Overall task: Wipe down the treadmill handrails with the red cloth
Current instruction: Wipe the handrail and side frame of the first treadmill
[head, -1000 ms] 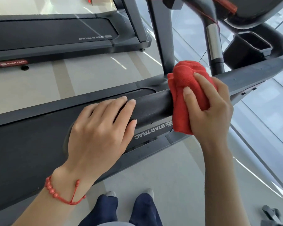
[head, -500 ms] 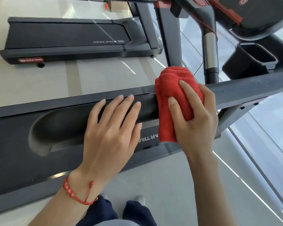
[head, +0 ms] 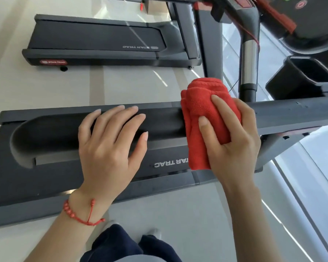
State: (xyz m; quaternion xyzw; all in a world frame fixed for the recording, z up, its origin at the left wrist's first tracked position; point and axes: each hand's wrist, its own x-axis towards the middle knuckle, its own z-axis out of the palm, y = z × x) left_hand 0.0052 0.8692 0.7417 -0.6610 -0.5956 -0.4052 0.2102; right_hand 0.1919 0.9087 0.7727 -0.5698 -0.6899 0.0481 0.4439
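1. Since a second ago, we see the red cloth and both hands sit further along the handrail toward its rounded free end, and more of that end now shows on the left of the head view.
2. Our right hand is curled around the red cloth and clamps it onto the handrail; the thumb and forefinger lie spread over the top of the bunched fabric, and the other fingers wrap out of sight on the far side.
3. We see the red cloth folded thick and draped over the rail, with a roll of it standing up above the bar and a loose flap hanging down on the near side past the treadmill deck lettering.
4. Our left hand lies flat and open on the handrail just beside the cloth, fingers slightly spread and pointing away from us, holding nothing. Its thumb points toward the cloth without touching it.
5. We note a red beaded bracelet on the left wrist.
6. Beyond the rail, a second treadmill stands on the pale floor, well apart from our hands.
7. At upper right we see the console, a chrome-banded upright and a black cup holder just behind the handrail.
8. At the bottom edge, dark trouser legs appear below the deck.
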